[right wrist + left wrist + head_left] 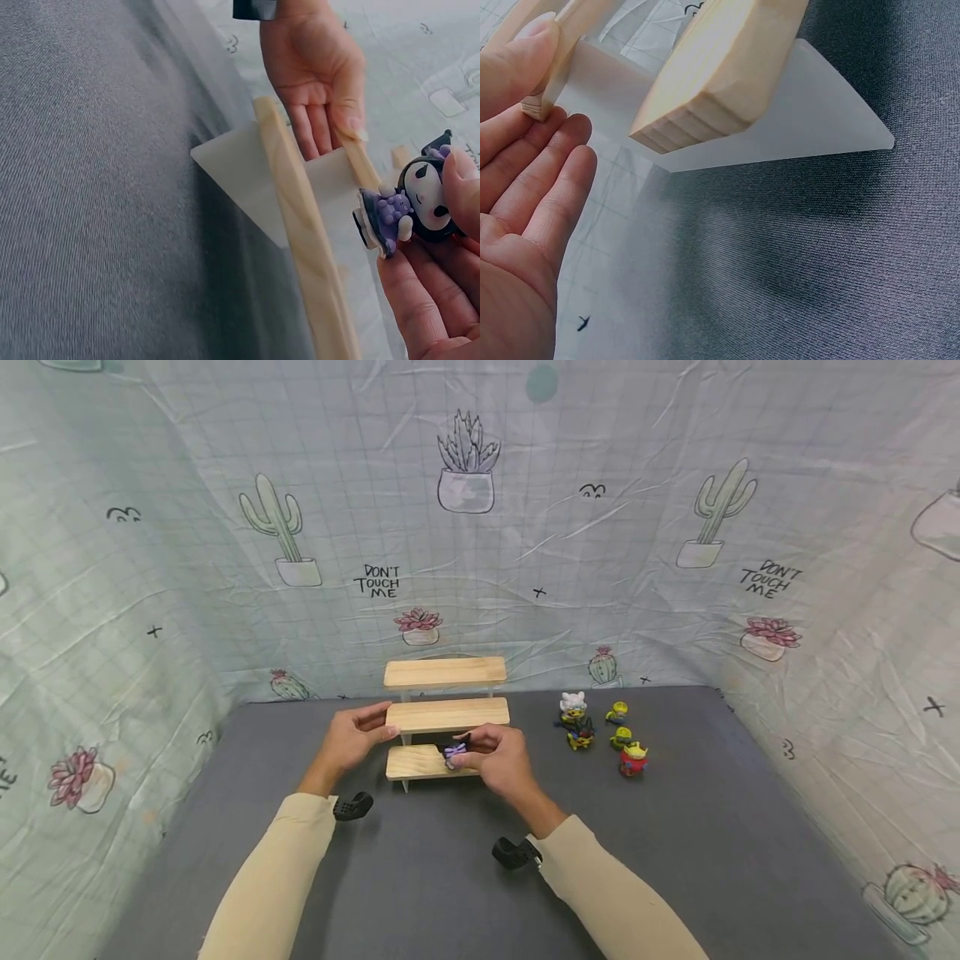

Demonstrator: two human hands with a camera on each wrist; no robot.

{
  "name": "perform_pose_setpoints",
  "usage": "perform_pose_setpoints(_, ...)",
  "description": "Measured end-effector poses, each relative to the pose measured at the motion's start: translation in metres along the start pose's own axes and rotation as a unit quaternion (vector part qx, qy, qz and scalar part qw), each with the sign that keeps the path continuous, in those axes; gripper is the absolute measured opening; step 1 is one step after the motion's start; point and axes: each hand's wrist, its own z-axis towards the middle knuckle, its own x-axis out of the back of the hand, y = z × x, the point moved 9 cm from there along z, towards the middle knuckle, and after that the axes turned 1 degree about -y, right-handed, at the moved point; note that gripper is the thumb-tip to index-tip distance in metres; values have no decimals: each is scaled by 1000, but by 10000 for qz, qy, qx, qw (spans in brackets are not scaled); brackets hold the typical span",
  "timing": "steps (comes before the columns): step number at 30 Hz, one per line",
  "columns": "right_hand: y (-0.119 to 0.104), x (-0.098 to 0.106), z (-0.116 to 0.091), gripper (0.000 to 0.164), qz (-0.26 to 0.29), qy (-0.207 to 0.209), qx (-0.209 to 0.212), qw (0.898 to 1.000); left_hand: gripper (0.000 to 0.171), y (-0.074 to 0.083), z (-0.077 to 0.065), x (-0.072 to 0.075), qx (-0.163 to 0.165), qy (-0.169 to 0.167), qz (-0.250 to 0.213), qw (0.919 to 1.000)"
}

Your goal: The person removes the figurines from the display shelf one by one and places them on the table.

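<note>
A three-tier wooden display shelf with pale translucent side supports stands at the back of the table, its middle board (450, 714) level with my hands. My left hand (352, 739) grips the left end of that board, thumb on top and fingers beneath, as the left wrist view shows. Between thumb and fingers, my right hand (504, 762) holds a small figurine (424, 196) with a black hood, white face and purple dress. In the head view the figurine overlaps the bottom board (411, 762), and my right hand covers that board's right end.
Right of the shelf stand several small toy figures: one with a white top (573, 704), a dark-eared one (581, 735), two yellow-green ones (618, 712) and a red-bodied one (633, 759). Behind the grey tabletop (420, 877) hangs a cactus-print cloth (525, 568).
</note>
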Motion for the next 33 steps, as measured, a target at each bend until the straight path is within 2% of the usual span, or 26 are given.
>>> perform_pose_setpoints(11,-5,20,-8,23,90,57,21,9999,64,0,-1,0,-14,4,20,10000)
perform_pose_setpoints(33,0,72,-14,24,73,483,-48,9988,65,1,-1,0,27,27,71,10000)
